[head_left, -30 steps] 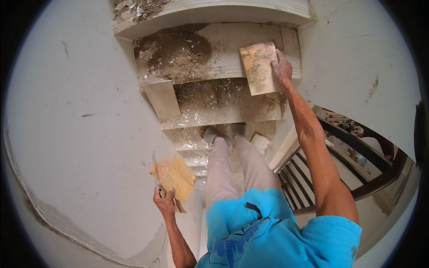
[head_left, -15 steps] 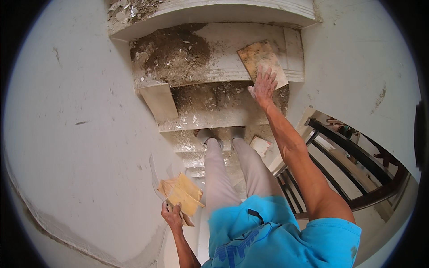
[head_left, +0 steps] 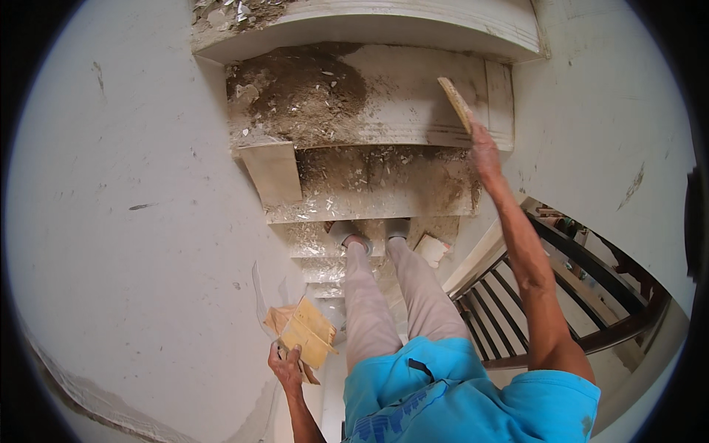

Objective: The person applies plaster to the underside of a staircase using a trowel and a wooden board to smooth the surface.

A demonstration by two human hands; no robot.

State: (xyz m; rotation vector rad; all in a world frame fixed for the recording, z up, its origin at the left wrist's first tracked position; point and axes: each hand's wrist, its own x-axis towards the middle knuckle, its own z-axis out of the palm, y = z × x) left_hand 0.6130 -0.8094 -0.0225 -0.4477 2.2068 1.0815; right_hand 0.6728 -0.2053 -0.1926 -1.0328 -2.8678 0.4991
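My right hand (head_left: 485, 153) is out over the right end of a dusty step and grips the lower end of a flat tan board (head_left: 456, 103). The board is tipped up, so mostly its thin edge shows. Low on the left, beside the wall, my left hand (head_left: 286, 367) is closed on a bundle of broken yellowish board pieces (head_left: 310, 334), with the thumb on top. Browner pieces stick out behind and below them. Whether something see-through by the bundle belongs to it I cannot tell.
Dirt and pale chips (head_left: 310, 96) cover the left of the step. A pale slab (head_left: 273, 173) leans beneath it at the left. My feet stand on a lower, chip-strewn step, near a whitish broken piece (head_left: 432, 249). A dark railing (head_left: 583, 255) runs along the right.
My right hand has lifted the tan board off the step and moved right, turning it from lying flat to edge-on. My left hand keeps its bundle in nearly the same place.
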